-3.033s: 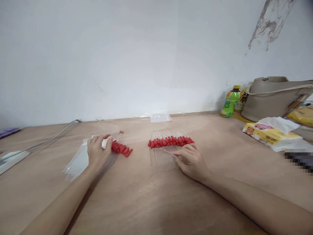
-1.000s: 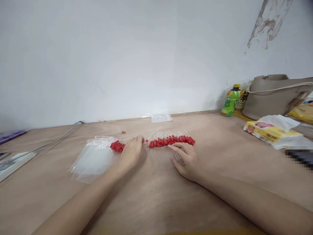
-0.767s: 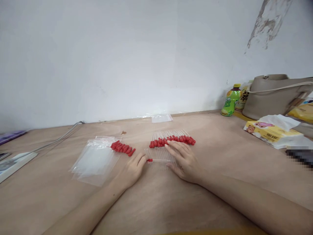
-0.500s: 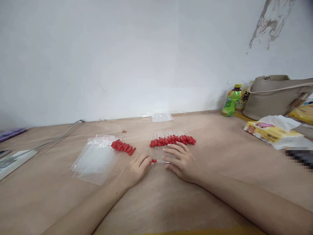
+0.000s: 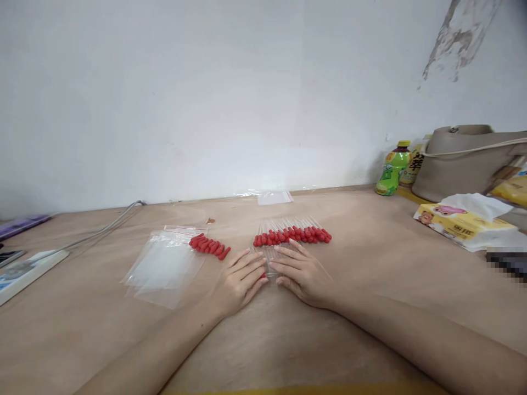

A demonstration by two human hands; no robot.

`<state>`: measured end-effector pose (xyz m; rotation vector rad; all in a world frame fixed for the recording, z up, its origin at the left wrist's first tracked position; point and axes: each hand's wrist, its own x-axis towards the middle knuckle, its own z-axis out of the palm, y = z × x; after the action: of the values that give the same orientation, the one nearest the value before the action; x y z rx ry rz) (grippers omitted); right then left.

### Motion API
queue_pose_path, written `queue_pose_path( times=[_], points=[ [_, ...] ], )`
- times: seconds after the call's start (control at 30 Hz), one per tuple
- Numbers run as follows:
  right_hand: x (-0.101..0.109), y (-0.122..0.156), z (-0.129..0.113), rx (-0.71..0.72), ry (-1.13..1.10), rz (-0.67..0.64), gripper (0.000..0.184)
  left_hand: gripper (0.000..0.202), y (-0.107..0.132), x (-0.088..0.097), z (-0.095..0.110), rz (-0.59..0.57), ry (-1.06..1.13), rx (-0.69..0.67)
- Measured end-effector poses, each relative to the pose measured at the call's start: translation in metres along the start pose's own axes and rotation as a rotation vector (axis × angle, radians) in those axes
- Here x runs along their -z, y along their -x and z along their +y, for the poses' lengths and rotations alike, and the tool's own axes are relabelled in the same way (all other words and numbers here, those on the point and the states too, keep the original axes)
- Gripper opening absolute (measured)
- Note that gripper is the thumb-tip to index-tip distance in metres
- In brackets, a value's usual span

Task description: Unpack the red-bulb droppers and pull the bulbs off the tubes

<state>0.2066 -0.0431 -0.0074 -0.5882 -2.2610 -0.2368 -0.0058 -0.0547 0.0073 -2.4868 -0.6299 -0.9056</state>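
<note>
My left hand [image 5: 242, 280] lies with fingers stretched out over the left end of a set of clear thin tubes [image 5: 267, 264]. By its thumb a bit of a red rubber bulb [image 5: 264, 275] peeks out, mostly covered. Facing it, my right hand [image 5: 302, 275] rests flat with fingers spread on the right side of the same tubes. Just beyond the fingertips is a row of clear droppers with red bulbs [image 5: 292, 236], their tubes pointing toward the wall. Several loose red rubber bulbs [image 5: 211, 247] lie left of them, partly on the clear zip bags [image 5: 158, 263].
Another zip bag [image 5: 274, 198] lies by the wall. On the right stand a green drink bottle [image 5: 393, 169], a grey bag [image 5: 457, 164] and a yellow tissue pack [image 5: 461, 222]. A grey cable [image 5: 111, 222] runs to a white power strip [image 5: 37, 271] at left.
My left hand has opened from a pinch on a red-bulbed dropper and slid right, flattening over the tubes. The right hand has stayed nearly in place.
</note>
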Motion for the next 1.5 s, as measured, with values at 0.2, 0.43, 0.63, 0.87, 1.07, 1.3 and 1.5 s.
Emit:
queue_pose_path(
  times=[0.2, 0.43, 0.63, 0.87, 1.07, 1.3, 1.5],
  points=[
    [-0.004, 0.0, 0.001, 0.046, -0.053, 0.027, 0.019, 0.023, -0.002, -0.001, 0.004, -0.003, 0.007, 0.016],
    [-0.005, 0.004, 0.0, 0.108, -0.102, 0.009, 0.019, 0.013, -0.008, 0.007, 0.009, -0.066, 0.031, 0.009],
    [-0.001, 0.006, -0.003, 0.149, -0.083, 0.0, 0.017, 0.011, -0.008, 0.012, 0.012, -0.089, 0.073, 0.011],
    [0.003, 0.008, -0.001, 0.202, -0.019, -0.009, 0.017, 0.014, -0.007, 0.013, 0.011, -0.123, 0.106, 0.03],
    [0.007, 0.011, -0.002, 0.239, 0.007, 0.045, 0.02, 0.013, -0.005, 0.013, 0.01, -0.138, 0.107, 0.007],
    [0.013, 0.021, 0.014, 0.173, -0.007, 0.11, 0.026, 0.014, 0.012, 0.017, -0.005, -0.14, 0.056, 0.089],
    [0.016, 0.018, 0.017, 0.001, 0.091, 0.088, 0.02, 0.021, 0.02, 0.027, -0.052, 0.012, -0.007, 0.592]
  ],
)
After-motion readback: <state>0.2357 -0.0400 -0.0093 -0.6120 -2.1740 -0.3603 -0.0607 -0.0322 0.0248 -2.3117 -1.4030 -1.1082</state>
